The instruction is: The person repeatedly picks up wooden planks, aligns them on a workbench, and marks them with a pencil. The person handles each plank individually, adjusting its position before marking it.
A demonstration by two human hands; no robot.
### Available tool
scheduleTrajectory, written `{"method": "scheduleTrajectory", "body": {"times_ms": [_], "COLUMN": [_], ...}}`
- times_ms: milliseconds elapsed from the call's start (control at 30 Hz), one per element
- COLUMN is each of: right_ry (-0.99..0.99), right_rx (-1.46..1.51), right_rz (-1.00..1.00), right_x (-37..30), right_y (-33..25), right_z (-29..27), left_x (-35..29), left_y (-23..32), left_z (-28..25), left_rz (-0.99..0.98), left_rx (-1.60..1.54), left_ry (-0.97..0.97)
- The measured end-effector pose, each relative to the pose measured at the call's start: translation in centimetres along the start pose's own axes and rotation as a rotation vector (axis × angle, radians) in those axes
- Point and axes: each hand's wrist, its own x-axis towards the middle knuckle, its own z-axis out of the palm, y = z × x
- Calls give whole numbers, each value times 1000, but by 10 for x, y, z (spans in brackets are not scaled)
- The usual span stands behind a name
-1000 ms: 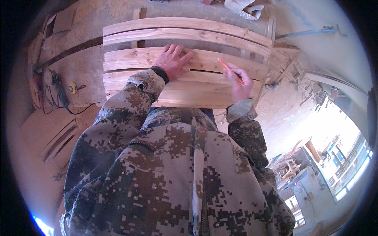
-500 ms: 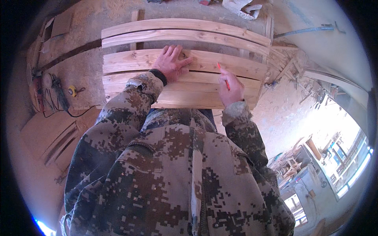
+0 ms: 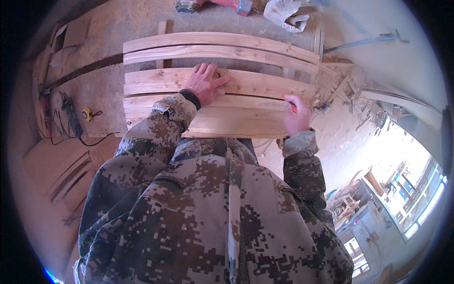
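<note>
Several pale wooden planks [image 3: 265, 86] lie side by side in front of me, running left to right, with a wide gap between the two far ones and the rest. My left hand [image 3: 206, 85] presses on the planks left of centre, its fingers spread. Near the right end of the nearer planks, my right hand [image 3: 298, 116] is closed around a slim red-orange pencil [image 3: 294, 109]. The pencil's end points up and left over the wood. Whether it touches the surface cannot be made out. Crosspieces [image 3: 163, 45] show under the far planks.
On the left are a yellow tape measure [image 3: 86, 114], an angle grinder [image 3: 68, 111] and a red corded tool [image 3: 46, 113]. A red power tool [image 3: 236, 5] and a crumpled white bag [image 3: 286, 14] lie beyond the planks. Scrap wood [image 3: 343, 85] is heaped at the right.
My right hand has moved right and slightly nearer along the planks with the pencil. My left hand keeps its place on the wood. The whole view has shifted a little.
</note>
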Motion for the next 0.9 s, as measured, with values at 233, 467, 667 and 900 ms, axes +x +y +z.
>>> {"method": "scheduleTrajectory", "body": {"times_ms": [233,467,667,900], "right_ry": [191,87,-213,-302], "right_rx": [-193,446,520,552], "right_rz": [219,433,407,597], "right_x": [25,95,154,176], "right_y": [77,259,316,301], "right_z": [-47,-43,-24,-22], "left_x": [6,-25,-86,-121], "left_y": [4,-24,-138,-226], "left_z": [-8,-9,-38,-57], "left_rz": [-115,-226,-952,-1262], "left_rx": [-21,-86,294,-749], "left_ry": [-87,269,734,505]}}
